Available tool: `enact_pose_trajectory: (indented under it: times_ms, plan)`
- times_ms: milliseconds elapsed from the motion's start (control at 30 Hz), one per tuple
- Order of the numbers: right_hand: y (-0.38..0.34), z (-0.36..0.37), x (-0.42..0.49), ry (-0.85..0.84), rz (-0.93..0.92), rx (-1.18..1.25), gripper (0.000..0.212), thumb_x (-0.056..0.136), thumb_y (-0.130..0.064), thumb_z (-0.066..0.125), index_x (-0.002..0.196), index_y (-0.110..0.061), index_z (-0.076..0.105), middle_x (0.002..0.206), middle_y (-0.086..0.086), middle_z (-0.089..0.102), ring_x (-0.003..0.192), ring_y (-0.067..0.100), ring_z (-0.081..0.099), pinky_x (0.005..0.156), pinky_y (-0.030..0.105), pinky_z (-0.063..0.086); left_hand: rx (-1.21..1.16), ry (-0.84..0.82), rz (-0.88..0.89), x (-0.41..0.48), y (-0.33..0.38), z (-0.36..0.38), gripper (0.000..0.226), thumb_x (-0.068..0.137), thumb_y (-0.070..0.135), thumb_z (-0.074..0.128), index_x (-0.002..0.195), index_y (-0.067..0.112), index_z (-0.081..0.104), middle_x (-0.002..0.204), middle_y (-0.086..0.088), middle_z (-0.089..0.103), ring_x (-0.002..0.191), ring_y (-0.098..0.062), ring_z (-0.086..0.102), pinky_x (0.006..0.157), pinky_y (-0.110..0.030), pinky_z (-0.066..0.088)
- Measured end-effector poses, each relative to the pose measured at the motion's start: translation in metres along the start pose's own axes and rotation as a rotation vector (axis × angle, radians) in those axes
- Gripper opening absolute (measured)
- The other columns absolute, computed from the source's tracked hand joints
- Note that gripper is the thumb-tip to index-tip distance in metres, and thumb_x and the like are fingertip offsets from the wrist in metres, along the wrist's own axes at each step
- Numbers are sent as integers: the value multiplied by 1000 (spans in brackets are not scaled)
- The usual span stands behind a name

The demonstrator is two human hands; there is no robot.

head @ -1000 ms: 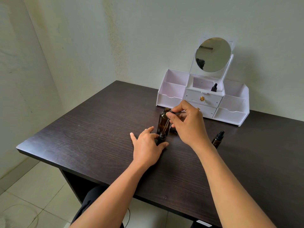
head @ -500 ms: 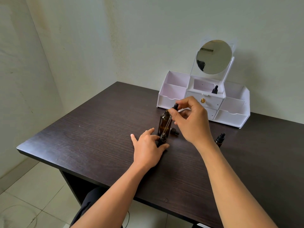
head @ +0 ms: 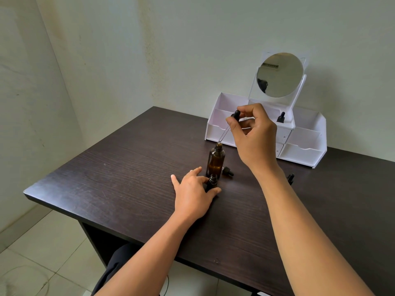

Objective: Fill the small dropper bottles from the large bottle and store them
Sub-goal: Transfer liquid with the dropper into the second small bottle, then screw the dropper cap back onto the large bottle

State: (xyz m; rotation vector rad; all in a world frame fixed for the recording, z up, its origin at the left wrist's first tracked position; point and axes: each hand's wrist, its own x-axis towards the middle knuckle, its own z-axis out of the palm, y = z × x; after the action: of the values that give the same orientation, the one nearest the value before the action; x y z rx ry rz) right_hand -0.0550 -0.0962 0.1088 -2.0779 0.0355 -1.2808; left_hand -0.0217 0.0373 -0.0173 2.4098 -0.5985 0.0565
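The large amber bottle point(head: 216, 161) stands open in the middle of the dark table point(head: 119, 178). My right hand point(head: 254, 135) pinches the black bulb of a glass dropper point(head: 232, 124); its tip is right at the large bottle's mouth. My left hand point(head: 193, 194) holds a small open dropper bottle point(head: 212, 182) on the table just in front of the large bottle. A loose black dropper cap point(head: 227, 171) lies to the right of the large bottle. Another small capped bottle point(head: 290, 178) shows partly behind my right forearm. One capped bottle point(head: 280, 117) stands in the white organizer point(head: 303, 152).
The white organizer with compartments, drawers and a round mirror point(head: 279, 75) stands at the back of the table against the wall. The table's left edge drops off to a tiled floor point(head: 38, 253).
My right hand has lifted the dropper out of the small bottle and carried it up and back over the large bottle's mouth. My left hand has stayed on the small bottle.
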Motion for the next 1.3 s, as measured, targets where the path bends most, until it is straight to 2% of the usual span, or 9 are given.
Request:
enact_pose_trajectory:
  times_ms: [467,600,733,833,900,967,1067,1167,1300]
  plan:
    - [-3,-3,4,-39,-24,-45,22,90,-20,72,108,-11,62,91,-10,61,76,10,64,63,9,49,4,1,2,1,0,1,49,84,57,66,124,28,66,156,9,35,142,-12,34,118,-60,-7]
    - [0,0,2,-67,21,-64,27,90,-22,72,114,-14,62,94,-11,62,75,2,62,64,8,48,5,1,-3,1,0,1,50,84,57,66,125,28,66,156,9,35,142,-12,35,118,-60,-8]
    - [10,3,-2,-127,101,-108,40,90,-28,71,126,-17,58,109,-4,68,85,8,65,74,21,53,0,-1,-6,0,0,0,50,84,57,66,125,28,65,156,9,35,142,-13,35,118,-60,-8]
    - [23,3,-9,-92,176,-134,32,94,-33,64,121,-15,60,107,-2,68,81,1,62,74,22,53,-4,-1,-4,0,1,-1,50,84,56,66,126,28,65,156,8,35,142,-13,34,118,-60,-8]
    - [39,3,-18,-167,281,-220,25,98,-29,58,118,-13,62,106,0,68,80,3,60,75,26,53,-1,4,2,-1,1,-2,50,84,56,66,125,27,66,155,8,36,142,-13,34,118,-60,-7]
    - [56,4,-30,-389,419,-361,22,97,-24,59,118,-17,61,108,0,66,90,11,61,78,28,50,-6,11,7,-1,1,-2,49,84,56,67,124,28,67,155,8,37,142,-13,34,118,-60,-7]
    - [70,8,-51,-625,539,-468,34,91,-24,68,123,-23,57,114,-3,62,100,13,58,80,27,46,7,9,3,-1,1,-2,49,84,56,66,124,27,66,155,8,37,142,-12,34,118,-59,-8]
    - [70,14,-63,-628,510,-535,32,91,-25,68,121,-24,57,114,-2,62,101,17,59,77,30,49,9,16,5,-1,1,-2,49,84,56,67,124,26,67,155,8,37,142,-12,34,118,-59,-7]
    - [70,9,-65,-559,494,-530,18,92,-23,65,110,-24,62,106,0,65,90,16,61,73,32,53,5,10,3,-1,3,-2,49,84,56,67,124,27,66,155,8,37,142,-13,34,118,-59,-7]
